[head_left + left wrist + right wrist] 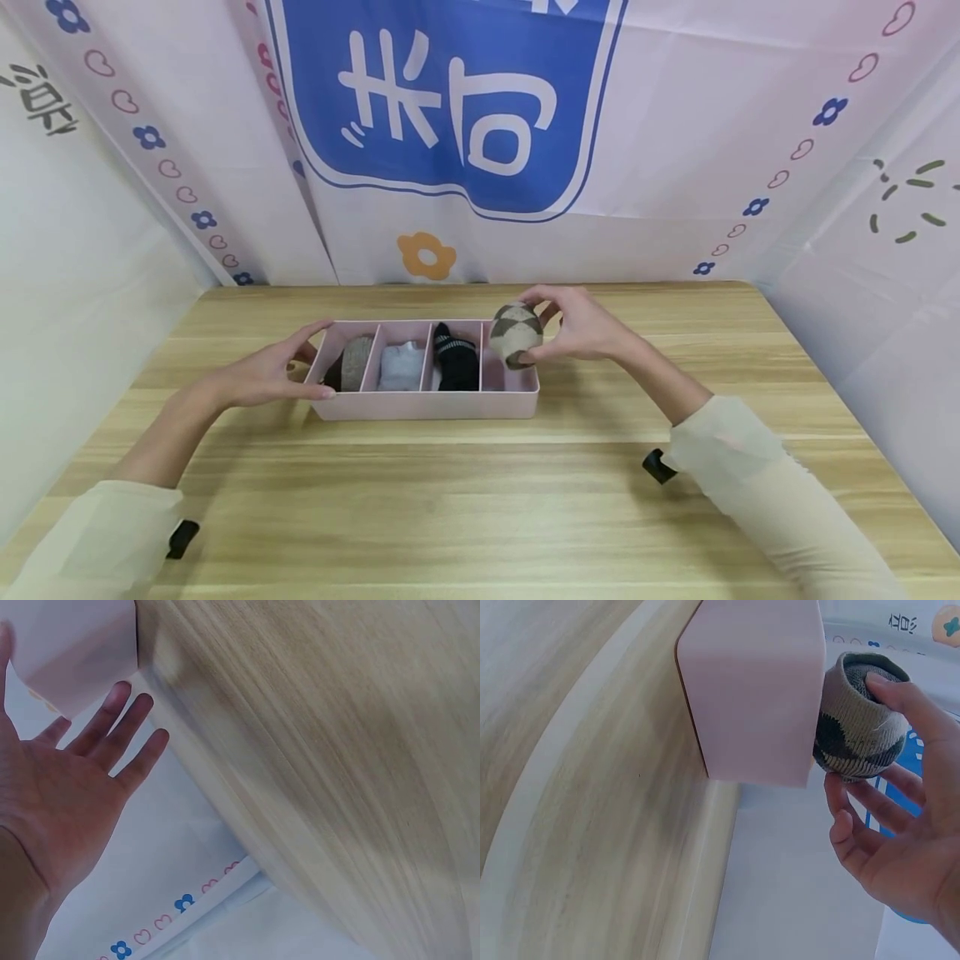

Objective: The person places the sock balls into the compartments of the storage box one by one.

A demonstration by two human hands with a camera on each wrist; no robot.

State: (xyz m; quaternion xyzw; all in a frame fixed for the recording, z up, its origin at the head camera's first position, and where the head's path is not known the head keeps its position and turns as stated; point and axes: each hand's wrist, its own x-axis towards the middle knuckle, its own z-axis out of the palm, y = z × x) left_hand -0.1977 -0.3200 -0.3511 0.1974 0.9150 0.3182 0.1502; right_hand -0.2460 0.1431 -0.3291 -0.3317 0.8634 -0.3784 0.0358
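A pink divided storage box [423,406] sits on the table with rolled socks in its compartments. My left hand [258,372] spans its left end, thumb at the front corner and index finger at the back corner; the other fingers [139,761] spread loosely beside it. My right hand [581,325] pinches a rolled sock [516,329], beige with dark diamonds, over the right compartment. In the right wrist view the thumb presses into the opening of the rolled sock [862,727], with fingertips under its other end. From left, the compartments hold brown socks [356,364], light grey socks [402,365] and black socks [456,360].
The wood-grain table [420,508] runs up to a printed cloth backdrop [652,225] behind the box. Cloth walls stand on both sides. Black straps [660,466] show by both sleeves.
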